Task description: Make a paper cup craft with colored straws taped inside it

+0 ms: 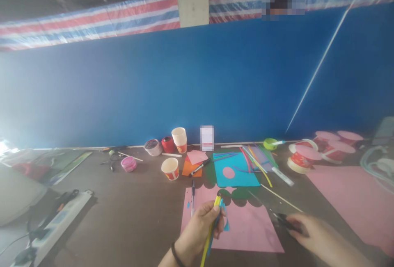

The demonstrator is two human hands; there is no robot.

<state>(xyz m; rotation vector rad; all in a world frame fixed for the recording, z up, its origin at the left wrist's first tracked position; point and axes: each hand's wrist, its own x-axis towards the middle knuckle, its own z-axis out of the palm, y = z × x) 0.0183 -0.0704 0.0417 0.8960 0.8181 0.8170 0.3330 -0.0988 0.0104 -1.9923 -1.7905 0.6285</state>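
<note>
My left hand [205, 226] is closed round a yellow strip [207, 242] and a blue strip [221, 204], above a pink sheet [246, 234] with a scalloped upper edge. A small blue piece [227, 224] shows beside its fingers. To the right of the sheet, my right hand [303, 228] is closed on scissors [280, 217] with dark handles, their blades pointing up and left. A pen [193, 195] lies on the sheet's left part. Behind the sheet is a blue sheet [243, 179] with a pink circle [228, 172] on it.
Paper cups [170, 169] and small tubs [128, 163] stand at the back left. Coloured strips [261, 164] lie behind the hands. Several pink-topped cups [303, 156] and a large pink sheet [344, 197] are at the right. A power strip [61, 226] lies left.
</note>
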